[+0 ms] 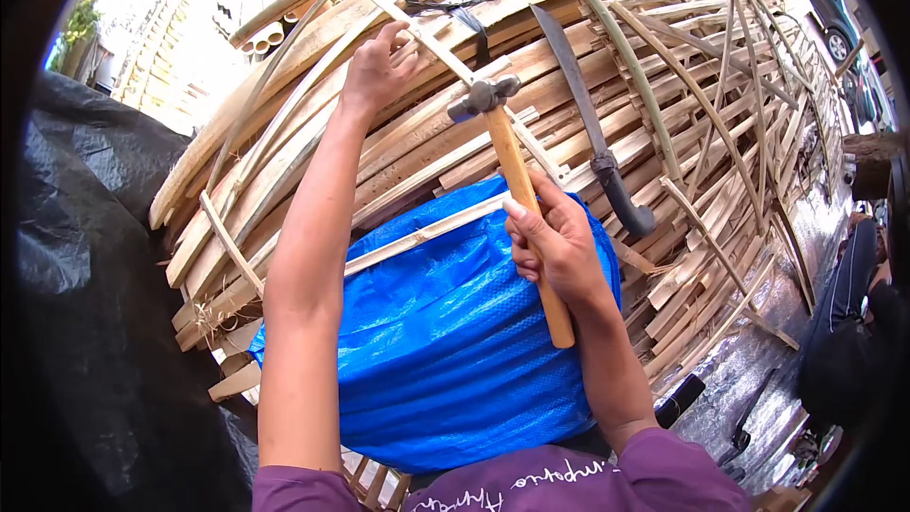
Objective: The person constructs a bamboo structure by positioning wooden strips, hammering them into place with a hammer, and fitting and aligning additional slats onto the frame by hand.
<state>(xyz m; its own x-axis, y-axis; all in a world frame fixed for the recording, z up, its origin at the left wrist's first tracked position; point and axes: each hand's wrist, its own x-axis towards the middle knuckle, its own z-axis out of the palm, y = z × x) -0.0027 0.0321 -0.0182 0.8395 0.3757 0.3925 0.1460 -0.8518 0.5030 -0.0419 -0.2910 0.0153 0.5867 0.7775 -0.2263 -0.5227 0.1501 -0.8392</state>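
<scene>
My right hand is wrapped round the wooden handle of a hammer, its metal head pointing up and away from me. My left hand is raised over the stacked wood, its fingers bent at a thin pale strip that runs down behind the hammer head; whether they grip it is hard to tell. Below my hands a blue plastic sheet lies in front of my body, with another light strip across it. A machete with a black handle rests on the wood to the right of the hammer.
Long wooden slats are piled across the middle. Curved thin poles cross them on the right. A black tarp hangs at the left. Silvery sheeting lies at the lower right, near a dark-clothed person. Parked vehicles stand at the upper right.
</scene>
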